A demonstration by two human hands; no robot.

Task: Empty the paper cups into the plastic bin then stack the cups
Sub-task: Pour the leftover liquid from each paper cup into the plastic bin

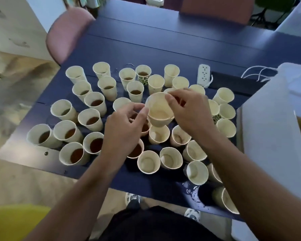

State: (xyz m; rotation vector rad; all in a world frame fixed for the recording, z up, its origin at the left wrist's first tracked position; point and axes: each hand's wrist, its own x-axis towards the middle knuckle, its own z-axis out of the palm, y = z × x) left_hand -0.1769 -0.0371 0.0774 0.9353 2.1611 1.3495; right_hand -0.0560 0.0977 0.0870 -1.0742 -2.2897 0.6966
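Holding: the right hand (189, 112) pinches the far rim of an emptied paper cup (159, 108) above the middle of the bench (163, 44); this grip is closed on the cup.
Left grip: the left hand (123, 129) has thumb and forefinger curled at the cup's left rim, pinching or just touching it; I cannot tell which.
Cup axis: roughly upright, mouth up toward the camera, its base apparently seated in a second cup (161, 121) just below.
Key relation: the next empty cup (159, 134) stands directly nearer, just below the held pair, so the stack likely travels down and toward the person.
Nearer hand: both sit at the cup; the right has the clearer hold.
Full cups: brown liquid shows in those on the left, e.g. one (76, 154).
Plastic bin: the plastic bin (274, 129) stands at the right, well apart from the held cup.
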